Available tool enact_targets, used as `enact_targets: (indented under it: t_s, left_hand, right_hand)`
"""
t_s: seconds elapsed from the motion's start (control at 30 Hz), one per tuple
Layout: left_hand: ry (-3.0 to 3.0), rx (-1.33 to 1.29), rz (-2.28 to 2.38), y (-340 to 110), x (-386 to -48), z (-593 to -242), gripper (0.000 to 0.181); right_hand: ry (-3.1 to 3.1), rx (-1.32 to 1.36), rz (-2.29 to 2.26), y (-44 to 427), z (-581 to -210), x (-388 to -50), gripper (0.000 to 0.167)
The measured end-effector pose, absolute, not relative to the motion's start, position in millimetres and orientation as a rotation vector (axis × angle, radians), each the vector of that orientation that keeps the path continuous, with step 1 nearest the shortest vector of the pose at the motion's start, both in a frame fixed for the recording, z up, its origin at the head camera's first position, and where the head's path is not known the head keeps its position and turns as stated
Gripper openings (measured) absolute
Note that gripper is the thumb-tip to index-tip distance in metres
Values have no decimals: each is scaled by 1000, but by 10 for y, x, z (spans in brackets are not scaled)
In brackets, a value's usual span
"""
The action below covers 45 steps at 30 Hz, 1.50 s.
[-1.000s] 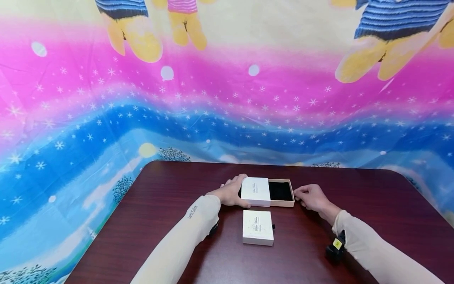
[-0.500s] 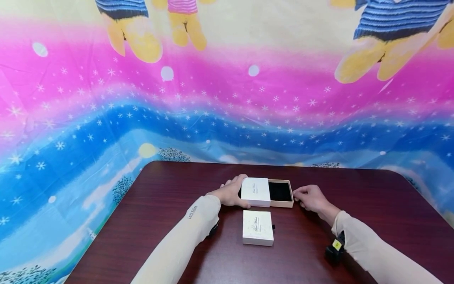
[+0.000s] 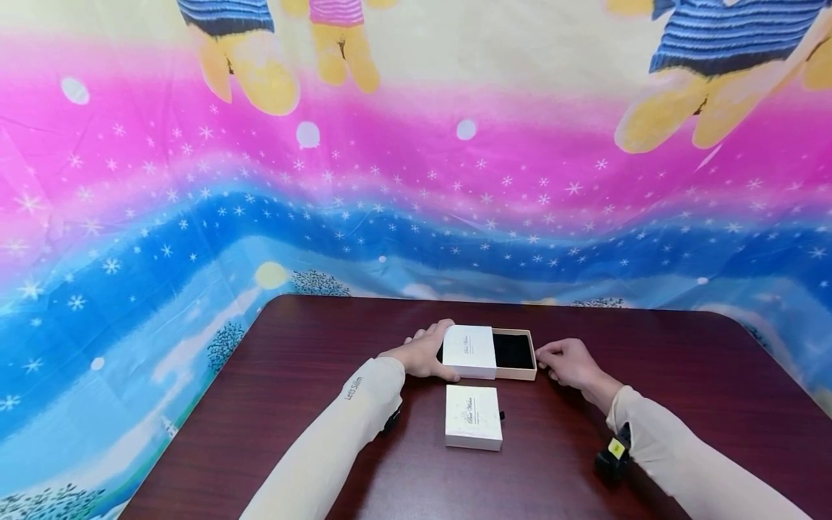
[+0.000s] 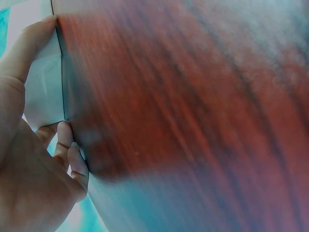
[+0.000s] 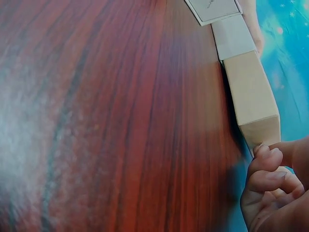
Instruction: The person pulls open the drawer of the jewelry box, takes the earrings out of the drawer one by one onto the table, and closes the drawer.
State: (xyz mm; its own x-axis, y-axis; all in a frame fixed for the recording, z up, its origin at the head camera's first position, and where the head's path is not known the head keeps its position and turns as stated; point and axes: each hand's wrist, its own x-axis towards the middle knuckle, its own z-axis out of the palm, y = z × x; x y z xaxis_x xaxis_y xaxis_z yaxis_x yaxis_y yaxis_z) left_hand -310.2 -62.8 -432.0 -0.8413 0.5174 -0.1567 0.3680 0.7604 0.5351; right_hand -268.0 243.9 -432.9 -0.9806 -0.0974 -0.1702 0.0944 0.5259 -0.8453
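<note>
A white gift box with a sliding drawer lies on the table, its drawer partly out to the right. My left hand [image 3: 422,352] grips the white sleeve [image 3: 468,351] from the left end, thumb along the near side and fingers at the far side. The tan-edged drawer [image 3: 516,374] shows a black lining. At the drawer's right end, my right hand [image 3: 572,362] pinches with thumb and forefinger; what exactly sits between the fingertips is hidden. In the right wrist view those fingertips meet at the drawer's end wall [image 5: 263,130].
A second white box [image 3: 473,417], closed, with printed lettering and a small black tab on its right side, lies just nearer than the first. Both stand on a dark red-brown table [image 3: 292,433]. A colourful printed cloth [image 3: 416,173] hangs behind the table's far edge.
The drawer has slid very slightly left into the sleeve, and my right hand has shifted left with it. My left hand and the second box stay in place.
</note>
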Motion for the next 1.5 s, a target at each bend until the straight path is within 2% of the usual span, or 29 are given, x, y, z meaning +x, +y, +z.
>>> enact_targets:
  t_s: [1.5]
  left_hand:
    - [2653, 667, 701, -626, -3110, -4308, 106]
  right_hand:
    - [2529, -11, -1509, 2295, -4356, -2687, 30]
